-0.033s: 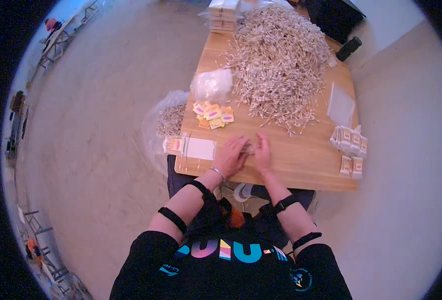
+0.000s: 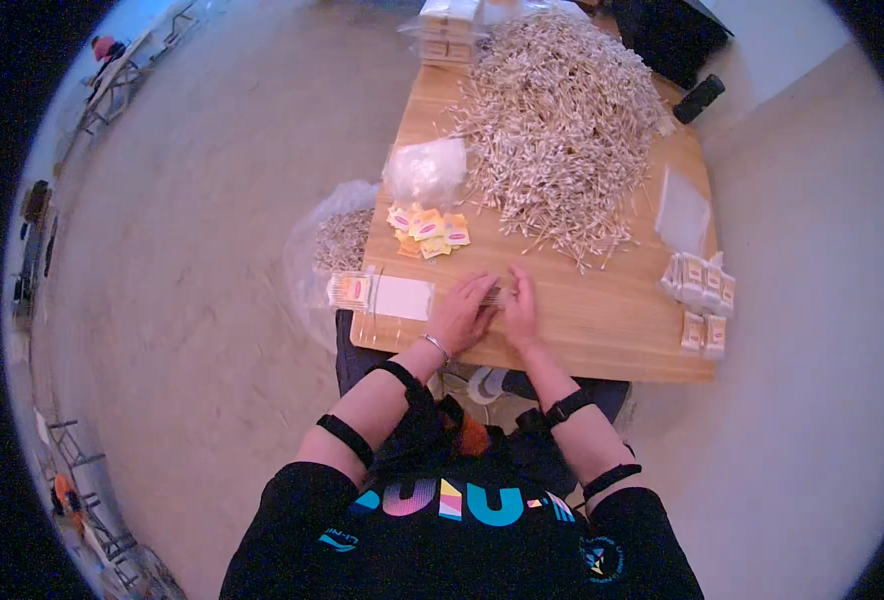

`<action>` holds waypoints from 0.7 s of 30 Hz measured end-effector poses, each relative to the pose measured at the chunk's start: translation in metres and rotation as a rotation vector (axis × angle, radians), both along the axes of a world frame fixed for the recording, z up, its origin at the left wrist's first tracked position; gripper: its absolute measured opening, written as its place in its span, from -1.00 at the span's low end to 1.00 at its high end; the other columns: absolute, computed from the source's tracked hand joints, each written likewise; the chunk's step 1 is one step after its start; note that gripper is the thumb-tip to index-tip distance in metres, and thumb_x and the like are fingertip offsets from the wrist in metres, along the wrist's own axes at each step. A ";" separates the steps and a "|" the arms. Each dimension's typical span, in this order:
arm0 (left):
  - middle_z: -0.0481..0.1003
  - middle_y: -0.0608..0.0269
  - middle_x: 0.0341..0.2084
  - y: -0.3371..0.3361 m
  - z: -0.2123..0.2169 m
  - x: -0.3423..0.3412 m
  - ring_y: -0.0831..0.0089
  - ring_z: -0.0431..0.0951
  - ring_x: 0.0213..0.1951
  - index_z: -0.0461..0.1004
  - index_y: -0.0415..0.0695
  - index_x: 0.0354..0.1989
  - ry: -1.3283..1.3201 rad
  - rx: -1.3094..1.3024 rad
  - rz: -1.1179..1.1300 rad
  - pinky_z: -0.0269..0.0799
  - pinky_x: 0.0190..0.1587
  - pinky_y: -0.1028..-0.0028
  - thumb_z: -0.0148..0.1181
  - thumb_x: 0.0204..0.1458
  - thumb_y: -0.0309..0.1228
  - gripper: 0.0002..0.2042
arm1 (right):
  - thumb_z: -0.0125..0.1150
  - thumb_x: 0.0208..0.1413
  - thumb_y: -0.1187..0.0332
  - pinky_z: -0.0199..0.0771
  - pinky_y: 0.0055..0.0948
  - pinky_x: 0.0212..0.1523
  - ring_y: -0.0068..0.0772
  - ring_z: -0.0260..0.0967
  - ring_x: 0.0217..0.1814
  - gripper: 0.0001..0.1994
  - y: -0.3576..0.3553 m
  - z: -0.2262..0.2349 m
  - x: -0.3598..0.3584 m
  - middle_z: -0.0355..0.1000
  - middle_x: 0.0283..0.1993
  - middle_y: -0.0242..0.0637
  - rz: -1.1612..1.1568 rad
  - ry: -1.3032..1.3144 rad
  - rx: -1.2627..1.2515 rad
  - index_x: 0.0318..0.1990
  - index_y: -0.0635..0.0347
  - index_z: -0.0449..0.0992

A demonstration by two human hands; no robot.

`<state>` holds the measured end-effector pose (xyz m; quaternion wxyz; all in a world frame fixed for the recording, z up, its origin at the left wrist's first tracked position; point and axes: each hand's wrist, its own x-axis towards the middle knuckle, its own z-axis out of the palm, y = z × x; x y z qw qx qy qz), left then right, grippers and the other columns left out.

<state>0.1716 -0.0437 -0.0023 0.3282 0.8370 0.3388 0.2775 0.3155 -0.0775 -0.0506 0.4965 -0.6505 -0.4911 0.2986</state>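
Small bundle of pale, thin swab sticks (image 2: 498,298) lies between bare left hand (image 2: 462,310) and bare right hand (image 2: 523,312) on light-brown wooden table (image 2: 607,335), finger clamping impossible to tell; white-and-orange filled packets (image 2: 700,280) look done, big white loose swab heap (image 2: 567,130) left.

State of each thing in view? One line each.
Left hand: fingers bent, at the swab bundle
Right hand: fingers bent, at its other side
Swab bundle: between the hands, partly hidden
Swab heap: loose, piled
Yellow cards: loose, overlapping
White card: lying flat
Small packs: filled, grouped
Clear bag: swabs inside
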 end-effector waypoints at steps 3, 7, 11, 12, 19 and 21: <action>0.30 -0.06 0.01 0.000 -0.006 -0.009 0.02 0.23 0.13 0.19 -0.21 0.10 -0.044 -0.008 0.051 0.12 0.20 0.24 0.07 -0.10 -0.54 -0.50 | -0.13 0.00 0.54 -0.15 -0.32 0.34 -0.16 -0.09 0.37 -0.49 0.003 0.019 -0.019 0.06 0.26 -0.02 0.029 0.006 0.043 0.19 0.36 0.12; 0.31 -0.09 -0.02 0.001 -0.013 -0.003 0.00 0.26 0.09 0.18 -0.22 0.09 -0.160 -0.034 0.177 0.16 0.16 0.21 0.00 -0.13 -0.63 -0.50 | -0.09 0.02 0.41 -0.26 -0.17 0.37 0.01 -0.22 0.40 -0.42 -0.007 0.026 -0.009 -0.06 0.32 0.06 0.147 -0.623 0.027 0.23 0.40 0.02; 0.29 -0.10 0.02 0.003 -0.019 -0.004 0.00 0.25 0.11 0.18 -0.23 0.09 -0.217 0.040 0.251 0.14 0.18 0.22 -0.04 -0.15 -0.67 -0.49 | -0.04 0.06 0.23 -0.31 -0.07 0.37 0.05 -0.28 0.41 -0.34 -0.015 0.038 -0.020 -0.17 0.36 0.07 0.357 -0.972 -0.128 0.26 0.42 -0.06; 0.28 -0.10 0.03 0.004 -0.019 -0.003 0.00 0.25 0.11 0.19 -0.22 0.09 -0.226 0.041 0.257 0.14 0.18 0.22 -0.05 -0.15 -0.68 -0.49 | -0.04 0.06 0.21 -0.31 -0.07 0.37 0.05 -0.29 0.42 -0.32 -0.016 0.037 -0.020 -0.18 0.36 0.08 0.379 -1.027 -0.146 0.26 0.43 -0.07; 0.27 -0.10 0.04 0.003 -0.021 -0.006 -0.01 0.26 0.11 0.20 -0.22 0.09 -0.257 -0.017 0.306 0.15 0.17 0.24 -0.10 -0.14 -0.71 -0.50 | 0.00 0.02 0.11 -0.31 -0.07 0.36 0.11 -0.31 0.41 -0.26 -0.025 0.054 -0.034 -0.19 0.35 0.16 0.327 -1.092 -0.316 0.25 0.45 -0.04; 0.27 -0.10 0.04 0.005 -0.019 -0.001 0.00 0.26 0.10 0.20 -0.22 0.09 -0.283 -0.014 0.296 0.16 0.17 0.24 -0.11 -0.13 -0.70 -0.51 | 0.04 -0.01 0.06 -0.31 -0.05 0.36 0.13 -0.32 0.41 -0.22 -0.017 0.038 -0.028 -0.20 0.34 0.18 0.223 -1.168 -0.326 0.24 0.45 -0.03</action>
